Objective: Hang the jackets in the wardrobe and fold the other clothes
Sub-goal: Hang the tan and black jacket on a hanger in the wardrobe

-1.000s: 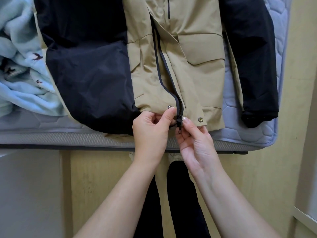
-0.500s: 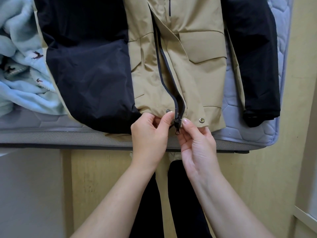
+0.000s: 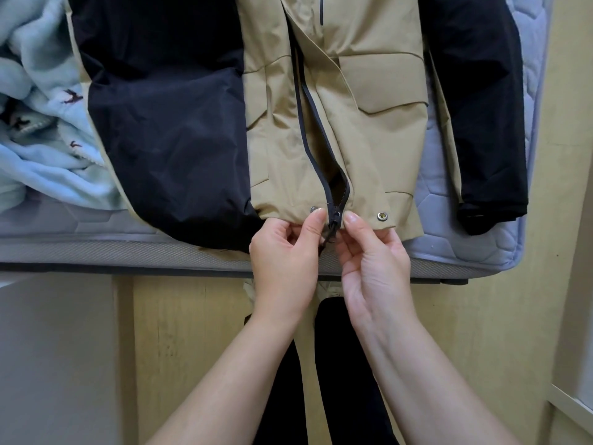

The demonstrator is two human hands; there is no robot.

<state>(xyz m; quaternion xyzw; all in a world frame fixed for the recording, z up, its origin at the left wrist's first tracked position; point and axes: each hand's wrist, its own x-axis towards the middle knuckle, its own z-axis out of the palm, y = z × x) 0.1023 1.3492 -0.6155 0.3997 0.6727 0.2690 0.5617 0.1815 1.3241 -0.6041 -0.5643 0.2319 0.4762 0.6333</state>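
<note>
Tan-and-black jacket (image 3: 369,123) lies flat, long axis 12-to-6, hem toward 6; left hand (image 3: 285,261) and right hand (image 3: 375,261) each pinch the hem beside the zipper (image 3: 333,216).

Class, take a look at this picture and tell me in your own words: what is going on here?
A person has a tan and black fabric jacket spread flat on a grey quilted mattress. The left hand and right hand pinch its hem either side of the dark zipper slider, which sits at the bottom; the zip above gapes open. A pale blue fleece lies bunched at the left.
</note>
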